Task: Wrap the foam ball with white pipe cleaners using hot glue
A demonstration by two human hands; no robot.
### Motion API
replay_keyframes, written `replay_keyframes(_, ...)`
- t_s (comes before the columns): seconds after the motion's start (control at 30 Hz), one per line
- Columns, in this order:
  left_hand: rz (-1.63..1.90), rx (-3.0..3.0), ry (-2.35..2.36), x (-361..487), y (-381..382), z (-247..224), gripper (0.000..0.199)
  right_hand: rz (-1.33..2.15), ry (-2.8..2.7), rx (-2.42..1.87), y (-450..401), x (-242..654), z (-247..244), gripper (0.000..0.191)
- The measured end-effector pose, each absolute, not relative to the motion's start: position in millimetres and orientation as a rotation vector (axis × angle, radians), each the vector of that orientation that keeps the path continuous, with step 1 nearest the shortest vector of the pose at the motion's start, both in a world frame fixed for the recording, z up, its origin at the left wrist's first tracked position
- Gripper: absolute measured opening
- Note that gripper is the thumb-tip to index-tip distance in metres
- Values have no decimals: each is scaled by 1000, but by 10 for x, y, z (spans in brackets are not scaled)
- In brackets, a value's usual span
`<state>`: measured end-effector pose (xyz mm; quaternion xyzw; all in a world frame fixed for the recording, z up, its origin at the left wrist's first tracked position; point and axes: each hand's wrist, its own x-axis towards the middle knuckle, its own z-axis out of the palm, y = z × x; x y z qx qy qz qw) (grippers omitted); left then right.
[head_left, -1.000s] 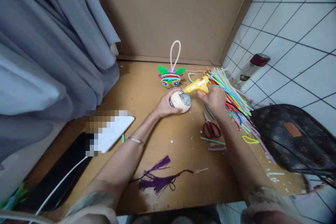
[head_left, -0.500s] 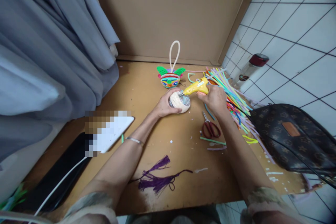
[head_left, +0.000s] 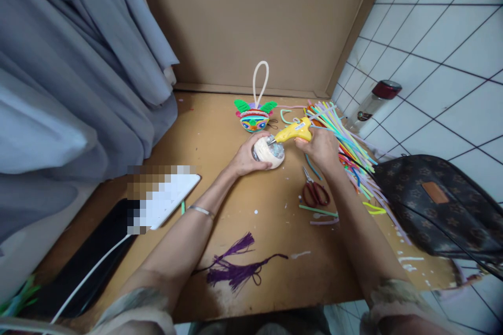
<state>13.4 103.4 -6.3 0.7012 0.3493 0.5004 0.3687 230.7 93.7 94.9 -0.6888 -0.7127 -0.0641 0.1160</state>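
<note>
My left hand (head_left: pixel 249 156) grips a round ball (head_left: pixel 275 158) partly covered in cream strips, with a greyish, shiny area showing on top. In my right hand (head_left: pixel 323 145) is a yellow hot glue gun (head_left: pixel 294 131), its metal nozzle pointing left and down at the ball's uncovered area. Whether the nozzle touches the surface I cannot tell. Just behind the ball sits a colourful animal-head ornament (head_left: pixel 254 119) with green ears and a white loop standing up from it.
Red-handled scissors (head_left: pixel 315 193) lie near my right forearm. Pipe cleaners (head_left: pixel 341 138) are heaped at the right, beside a brown patterned bag (head_left: pixel 444 204) and a bottle (head_left: pixel 371 104). Purple tassels (head_left: pixel 236 267) lie in front; a white phone-like device (head_left: pixel 176 196) is at left. Grey cloth (head_left: pixel 78 73) hangs there.
</note>
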Motion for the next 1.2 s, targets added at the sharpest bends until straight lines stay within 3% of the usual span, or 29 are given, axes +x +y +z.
replay_keyframes(1.2,1274,1804,915,135,1024,-44,87,-177,-2043,-2012,934,2288,927,36)
